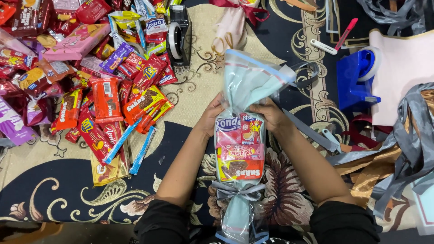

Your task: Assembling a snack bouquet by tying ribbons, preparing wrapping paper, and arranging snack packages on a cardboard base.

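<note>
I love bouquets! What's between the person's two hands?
In the head view, a snack bouquet wrapped in clear film and pale blue paper lies between the left hand and right hand; both grip its sides.

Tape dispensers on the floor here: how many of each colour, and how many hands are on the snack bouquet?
Black tape dispenser: 1
Blue tape dispenser: 1
Hands on the snack bouquet: 2, left hand and right hand
Total: 4

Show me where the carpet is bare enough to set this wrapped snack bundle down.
Bare carpet lies lower left, below the snack pile, and between that pile and the bundle. Crowded: ribbons on the right, blue tape dispenser upper right.
</note>
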